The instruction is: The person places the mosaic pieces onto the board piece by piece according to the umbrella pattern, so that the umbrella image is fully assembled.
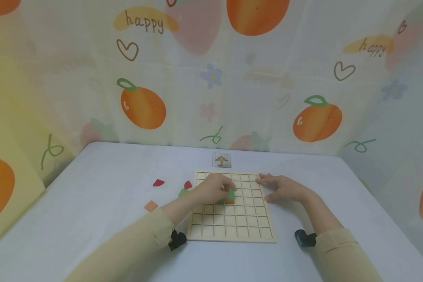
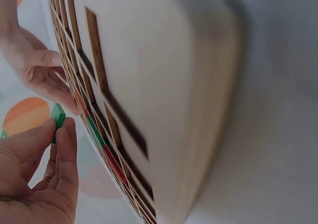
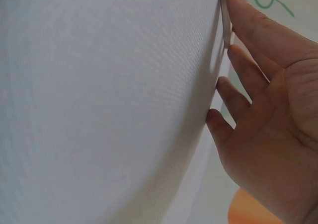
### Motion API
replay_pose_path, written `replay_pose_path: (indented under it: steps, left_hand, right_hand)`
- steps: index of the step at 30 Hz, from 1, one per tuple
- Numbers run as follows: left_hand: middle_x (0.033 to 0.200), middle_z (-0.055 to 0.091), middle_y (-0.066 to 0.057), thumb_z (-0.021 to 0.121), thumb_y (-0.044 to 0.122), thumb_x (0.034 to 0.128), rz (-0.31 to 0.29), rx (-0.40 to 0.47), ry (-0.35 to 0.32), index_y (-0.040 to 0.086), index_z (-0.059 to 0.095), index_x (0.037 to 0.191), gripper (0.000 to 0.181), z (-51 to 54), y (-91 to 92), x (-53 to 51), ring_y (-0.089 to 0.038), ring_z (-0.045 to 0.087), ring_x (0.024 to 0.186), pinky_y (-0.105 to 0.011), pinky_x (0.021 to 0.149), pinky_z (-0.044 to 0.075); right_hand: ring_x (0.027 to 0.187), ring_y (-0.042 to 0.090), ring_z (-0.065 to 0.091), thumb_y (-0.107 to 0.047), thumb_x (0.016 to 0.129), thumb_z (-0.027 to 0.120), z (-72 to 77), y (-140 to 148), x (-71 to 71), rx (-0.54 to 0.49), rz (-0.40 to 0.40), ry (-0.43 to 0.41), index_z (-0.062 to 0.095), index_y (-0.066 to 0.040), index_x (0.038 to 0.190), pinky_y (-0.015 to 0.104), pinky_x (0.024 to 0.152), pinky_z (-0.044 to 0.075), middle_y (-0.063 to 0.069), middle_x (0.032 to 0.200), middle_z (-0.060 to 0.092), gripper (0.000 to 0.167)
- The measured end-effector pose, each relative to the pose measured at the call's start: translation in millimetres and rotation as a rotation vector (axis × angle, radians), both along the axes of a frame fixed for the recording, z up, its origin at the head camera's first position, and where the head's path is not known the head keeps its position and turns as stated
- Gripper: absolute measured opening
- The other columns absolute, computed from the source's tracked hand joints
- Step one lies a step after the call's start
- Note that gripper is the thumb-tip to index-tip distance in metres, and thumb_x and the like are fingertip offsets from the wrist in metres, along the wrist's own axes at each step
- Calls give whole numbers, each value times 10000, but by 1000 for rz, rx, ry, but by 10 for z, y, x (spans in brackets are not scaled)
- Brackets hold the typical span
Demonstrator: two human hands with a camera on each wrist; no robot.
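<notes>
My left hand (image 1: 213,188) is over the wooden grid board (image 1: 246,220), pinching a small green block (image 2: 58,115) between thumb and fingertips. Below it, in the left wrist view, an orange piece (image 2: 81,104), a green piece (image 2: 96,133) and a red piece (image 2: 114,163) sit in a line in the board's cells. On the board's right side, my right hand (image 1: 283,188) rests with fingers spread. In the right wrist view its thumb and index finger touch the board's edge (image 3: 225,20), and the other fingertips are at the tabletop.
Left of the board lie two red pieces (image 1: 158,183) (image 1: 188,185), an orange piece (image 1: 150,205) and a green piece (image 1: 183,192), partly behind the left forearm. A small pattern card (image 1: 221,160) lies beyond the board. A printed cloth (image 1: 183,98) hangs behind the white table (image 1: 120,168).
</notes>
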State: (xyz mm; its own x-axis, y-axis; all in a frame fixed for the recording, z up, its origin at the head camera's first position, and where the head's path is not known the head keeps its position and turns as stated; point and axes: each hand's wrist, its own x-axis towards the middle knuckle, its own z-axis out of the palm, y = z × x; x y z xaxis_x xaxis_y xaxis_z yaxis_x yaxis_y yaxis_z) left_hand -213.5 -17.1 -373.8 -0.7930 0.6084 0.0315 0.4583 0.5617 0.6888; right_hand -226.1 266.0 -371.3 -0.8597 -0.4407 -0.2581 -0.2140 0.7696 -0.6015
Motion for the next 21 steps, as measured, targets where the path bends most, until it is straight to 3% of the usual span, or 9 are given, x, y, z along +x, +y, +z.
replay_pose_path:
  steps: [5, 11, 21]
  left_hand:
    - [1089, 727, -63, 685, 33, 871, 41, -16, -28, 104, 741, 1091, 238, -26, 92, -6, -183, 637, 1026, -349, 913, 528]
    - [1031, 743, -39, 665, 49, 882, 29, -72, 1, 127, 753, 1077, 227, -14, 192, -14, -145, 643, 957, -295, 864, 527]
    - [1005, 752, -38, 654, 57, 893, -14, -127, 21, 129, 748, 1092, 232, 70, 238, 69, -126, 643, 909, -258, 836, 518]
  right_hand:
    - [1529, 421, 137, -239, 814, 771, -6, -2, -3, -12, 5, -3, 523, -147, 1432, 655, 1201, 113, 109, 1617, 311, 673]
    - [1531, 422, 131, -250, 821, 767, -16, 5, -13, 3, 7, 4, 519, -152, 1436, 664, 1196, 119, 107, 1620, 308, 670]
    - [1528, 423, 142, -259, 821, 764, -23, 17, -4, 9, 15, 16, 516, -147, 1437, 661, 1194, 135, 107, 1617, 315, 674]
